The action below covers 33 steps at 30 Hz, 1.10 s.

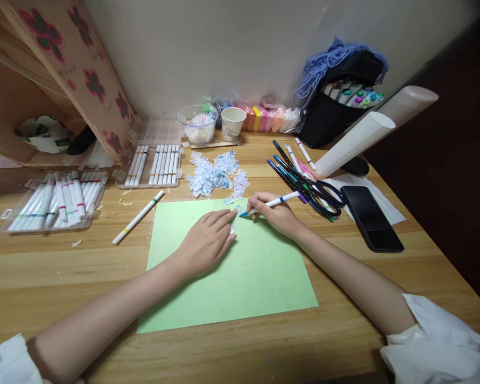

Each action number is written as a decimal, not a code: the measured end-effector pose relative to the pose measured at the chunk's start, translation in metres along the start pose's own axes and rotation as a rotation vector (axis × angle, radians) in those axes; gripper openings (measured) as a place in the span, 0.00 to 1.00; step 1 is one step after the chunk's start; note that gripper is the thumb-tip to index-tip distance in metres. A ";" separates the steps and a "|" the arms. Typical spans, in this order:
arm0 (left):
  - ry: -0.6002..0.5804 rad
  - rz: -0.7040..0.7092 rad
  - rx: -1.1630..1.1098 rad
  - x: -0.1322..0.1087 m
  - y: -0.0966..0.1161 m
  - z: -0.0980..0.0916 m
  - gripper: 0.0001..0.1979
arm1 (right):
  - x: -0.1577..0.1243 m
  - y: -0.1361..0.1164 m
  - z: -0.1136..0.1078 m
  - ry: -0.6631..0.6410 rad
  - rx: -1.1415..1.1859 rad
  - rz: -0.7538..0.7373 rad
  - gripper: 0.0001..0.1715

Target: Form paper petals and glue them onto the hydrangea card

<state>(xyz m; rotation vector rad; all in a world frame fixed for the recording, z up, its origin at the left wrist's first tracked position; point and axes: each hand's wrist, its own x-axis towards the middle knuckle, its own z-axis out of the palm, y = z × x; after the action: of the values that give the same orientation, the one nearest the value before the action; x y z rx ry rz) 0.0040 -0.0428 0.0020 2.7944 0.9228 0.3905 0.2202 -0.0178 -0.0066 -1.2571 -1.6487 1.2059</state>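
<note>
My right hand [278,217] is closed around a white marker [283,199] with a blue band, its blue tip pointing down at a small pale-blue paper scrap [239,209]. Flat on a light green sheet [264,277], my left hand [206,240] has its fingers stretched out, the index fingertip at that scrap's edge. Something small and white [232,229] shows between its fingers and thumb. Just beyond the sheet's top edge lies a heap of blue-tinted paper scraps [210,177], with a few purple-tinted scraps [240,184] beside it.
Left are marker cases [86,223] and a loose marker [138,217]. Behind stand a clear bowl [198,133], a paper cup [233,124] and bagged colored clay [264,118]. Right are scissors [324,197], pens [282,173], a phone [371,218], white rolls [356,144] and a black holder [328,117].
</note>
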 end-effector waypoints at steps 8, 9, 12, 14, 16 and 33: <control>-0.001 -0.004 0.001 0.001 0.000 0.000 0.17 | 0.000 -0.002 0.001 0.084 0.005 0.003 0.25; -0.002 -0.003 0.001 0.001 0.000 0.000 0.17 | 0.000 -0.002 0.001 0.090 0.013 0.002 0.25; 0.002 -0.003 -0.007 0.001 0.000 -0.001 0.17 | 0.000 -0.002 0.001 0.090 0.017 -0.001 0.25; 0.009 -0.002 -0.017 0.001 0.000 0.000 0.17 | 0.000 -0.002 0.001 0.106 0.016 0.003 0.26; 0.016 -0.003 -0.022 0.001 0.000 0.000 0.16 | 0.000 -0.002 0.001 0.137 0.038 0.004 0.26; 0.000 -0.009 -0.025 0.000 0.000 -0.001 0.16 | -0.004 0.001 0.000 0.235 0.073 -0.097 0.23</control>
<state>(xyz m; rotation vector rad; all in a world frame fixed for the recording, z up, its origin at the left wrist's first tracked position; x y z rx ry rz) 0.0040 -0.0425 0.0031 2.7669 0.9236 0.3976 0.2218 -0.0213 -0.0079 -1.2094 -1.4645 1.0091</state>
